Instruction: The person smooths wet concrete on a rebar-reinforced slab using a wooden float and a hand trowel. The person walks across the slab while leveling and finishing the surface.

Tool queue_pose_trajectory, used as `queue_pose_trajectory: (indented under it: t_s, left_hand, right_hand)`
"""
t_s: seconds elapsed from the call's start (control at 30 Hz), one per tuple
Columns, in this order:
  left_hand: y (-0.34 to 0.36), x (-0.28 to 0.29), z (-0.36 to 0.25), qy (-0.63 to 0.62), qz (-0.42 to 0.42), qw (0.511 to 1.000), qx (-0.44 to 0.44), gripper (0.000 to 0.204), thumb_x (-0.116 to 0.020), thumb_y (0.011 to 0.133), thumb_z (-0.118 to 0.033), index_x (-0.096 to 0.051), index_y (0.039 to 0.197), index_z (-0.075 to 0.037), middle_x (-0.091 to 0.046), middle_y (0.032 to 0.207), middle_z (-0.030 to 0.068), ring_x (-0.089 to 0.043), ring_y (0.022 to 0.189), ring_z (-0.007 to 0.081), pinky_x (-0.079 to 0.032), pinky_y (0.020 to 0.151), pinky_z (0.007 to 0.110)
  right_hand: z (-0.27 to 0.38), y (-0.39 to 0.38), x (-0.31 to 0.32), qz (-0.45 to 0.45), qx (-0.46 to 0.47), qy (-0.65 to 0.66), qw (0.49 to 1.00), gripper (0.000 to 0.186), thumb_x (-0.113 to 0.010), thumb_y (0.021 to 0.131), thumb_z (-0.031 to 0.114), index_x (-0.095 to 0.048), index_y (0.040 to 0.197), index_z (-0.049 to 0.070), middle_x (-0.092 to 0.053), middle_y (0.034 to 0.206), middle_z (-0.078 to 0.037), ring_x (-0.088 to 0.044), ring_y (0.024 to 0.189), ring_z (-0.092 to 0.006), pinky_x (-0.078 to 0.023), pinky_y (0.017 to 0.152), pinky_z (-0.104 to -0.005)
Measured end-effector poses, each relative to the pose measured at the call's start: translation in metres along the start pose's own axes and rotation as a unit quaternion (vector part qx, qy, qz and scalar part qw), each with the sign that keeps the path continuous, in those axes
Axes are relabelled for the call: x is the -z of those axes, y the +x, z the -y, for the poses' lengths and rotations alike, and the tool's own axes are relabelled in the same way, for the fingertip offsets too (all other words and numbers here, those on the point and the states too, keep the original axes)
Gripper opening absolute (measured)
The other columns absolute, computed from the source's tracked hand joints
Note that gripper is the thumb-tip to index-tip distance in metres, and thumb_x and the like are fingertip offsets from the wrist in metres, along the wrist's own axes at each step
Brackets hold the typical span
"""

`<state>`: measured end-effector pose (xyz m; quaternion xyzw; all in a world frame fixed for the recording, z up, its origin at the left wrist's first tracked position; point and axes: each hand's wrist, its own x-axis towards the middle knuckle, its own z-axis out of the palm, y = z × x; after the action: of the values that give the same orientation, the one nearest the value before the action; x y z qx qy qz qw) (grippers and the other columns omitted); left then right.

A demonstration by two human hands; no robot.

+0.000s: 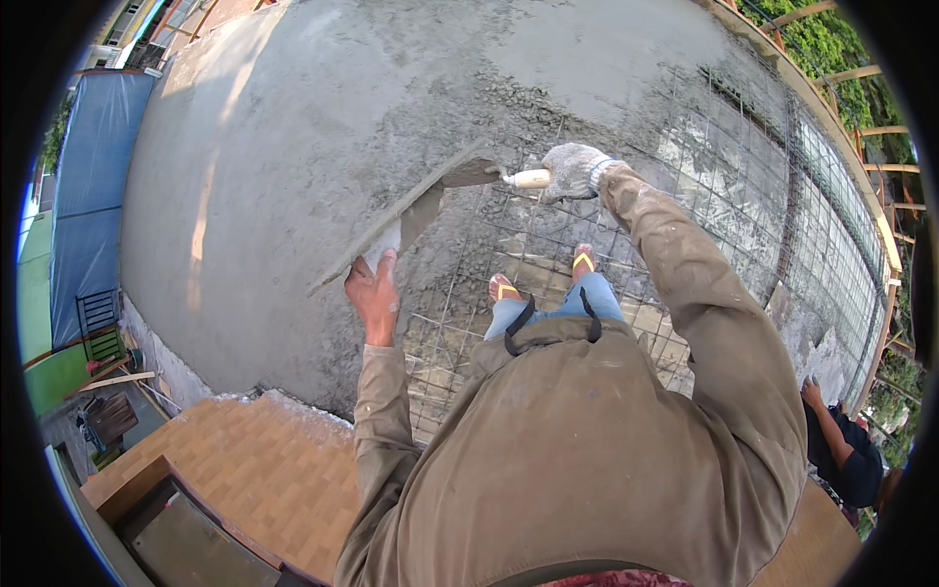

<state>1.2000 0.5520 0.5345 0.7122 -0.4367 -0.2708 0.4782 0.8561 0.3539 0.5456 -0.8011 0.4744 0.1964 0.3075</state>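
My left hand (375, 296) is bare and grips the near end of a long straightedge board (399, 222) that lies on wet grey concrete (293, 147). My right hand (572, 170), in a knitted work glove, holds the pale wooden handle of a trowel (494, 175). The trowel's blade rests on the concrete beside the far end of the board. I stand in sandals (504, 289) on a steel reinforcement mesh (548, 245).
Bare mesh (782, 235) runs on to the right up to a raised edge form with wooden posts. Another person (841, 445) crouches at the lower right. A tiled roof surface (264, 470) lies below left, and beyond the left edge is a drop to a yard.
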Motion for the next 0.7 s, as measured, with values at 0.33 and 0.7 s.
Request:
queue_pose_trajectory:
  t_s: [0.33,0.7]
  left_hand:
    - [-0.011,-0.046,-0.054,-0.180,-0.077,0.971,0.134,0.040,-0.066,0.093,-0.005,-0.053,0.126,0.011,-0.063,0.118,0.0154,-0.066,0.099,0.0198,-0.063,0.079,0.036]
    - [-0.063,-0.127,-0.101,-0.204,-0.089,0.958,0.180,0.040,-0.068,0.092,-0.012,-0.056,0.124,0.009,-0.063,0.117,0.0144,-0.068,0.092,0.0227,-0.060,0.079,0.037]
  right_hand:
    - [-0.078,-0.049,-0.019,-0.083,-0.015,0.061,0.995,0.056,-0.072,0.078,0.050,-0.072,0.107,0.003,-0.071,0.110,-0.019,-0.067,0.105,-0.0354,-0.053,0.090,-0.0447]
    - [-0.149,-0.024,-0.043,-0.025,0.139,0.151,0.978,0.056,-0.072,0.076,0.047,-0.072,0.107,0.001,-0.071,0.102,-0.022,-0.067,0.100,-0.0389,-0.052,0.087,-0.0450]
